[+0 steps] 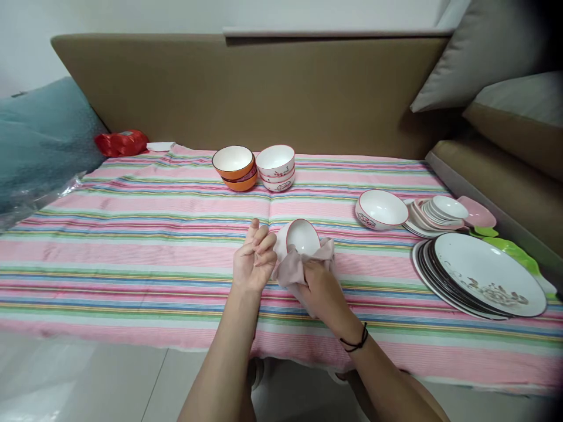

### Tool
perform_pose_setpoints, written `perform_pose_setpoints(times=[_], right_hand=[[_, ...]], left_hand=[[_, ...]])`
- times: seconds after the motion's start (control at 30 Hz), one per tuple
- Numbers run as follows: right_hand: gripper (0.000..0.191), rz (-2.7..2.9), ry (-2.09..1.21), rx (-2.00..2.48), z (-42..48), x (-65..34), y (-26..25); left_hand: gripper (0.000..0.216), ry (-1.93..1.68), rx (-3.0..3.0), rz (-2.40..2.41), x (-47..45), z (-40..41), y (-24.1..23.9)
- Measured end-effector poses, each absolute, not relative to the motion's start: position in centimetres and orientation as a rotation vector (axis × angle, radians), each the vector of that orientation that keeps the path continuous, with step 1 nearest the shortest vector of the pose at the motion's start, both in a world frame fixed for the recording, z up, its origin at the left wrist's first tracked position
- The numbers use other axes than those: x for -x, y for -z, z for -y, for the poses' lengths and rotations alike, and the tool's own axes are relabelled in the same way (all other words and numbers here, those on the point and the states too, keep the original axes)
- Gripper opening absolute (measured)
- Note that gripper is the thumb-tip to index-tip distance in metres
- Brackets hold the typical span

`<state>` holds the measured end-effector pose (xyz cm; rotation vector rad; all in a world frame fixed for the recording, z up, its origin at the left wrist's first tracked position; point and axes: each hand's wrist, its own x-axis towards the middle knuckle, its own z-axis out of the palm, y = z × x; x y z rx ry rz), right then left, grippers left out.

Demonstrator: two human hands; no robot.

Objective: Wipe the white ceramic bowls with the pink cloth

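A white bowl [303, 237] with a red rim is tilted on its side above the striped cloth, its inside turned toward me. My right hand [319, 284], with a black cord on its wrist, is closed on a greyish-pink cleaning cloth [292, 272] pressed against the bowl's lower rim. Just left of the bowl, my left hand [255, 258] has its palm up and its fingers loosely bent and apart, with nothing seen in them. Whether its fingertips touch the bowl's outside I cannot tell.
The striped cloth [132, 246] covers the sofa seat. Stacked orange bowls [237, 170] and white bowls [276, 167] stand at the back. On the right are a single bowl [382, 210], small dishes [446, 208], large plates [488, 275] and green leaf-shaped dishes [514, 252].
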<state>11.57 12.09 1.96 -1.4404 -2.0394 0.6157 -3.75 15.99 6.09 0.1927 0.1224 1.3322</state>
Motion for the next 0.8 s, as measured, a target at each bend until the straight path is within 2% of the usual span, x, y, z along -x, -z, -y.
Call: perform_pose_setpoints(times=[0.53, 0.8], right_hand=[[0.013, 2.037, -0.624, 1.417, -12.17, -11.64, -1.96], [0.017, 2.03, -0.608, 1.431, -12.01, -11.61, -2.11]], left_hand=[[0.047, -1.341, -0.175, -0.112, 3.95, -16.11, -6.07], [0.04, -1.517, -0.231, -0.431, 3.49, -16.63, -6.21]])
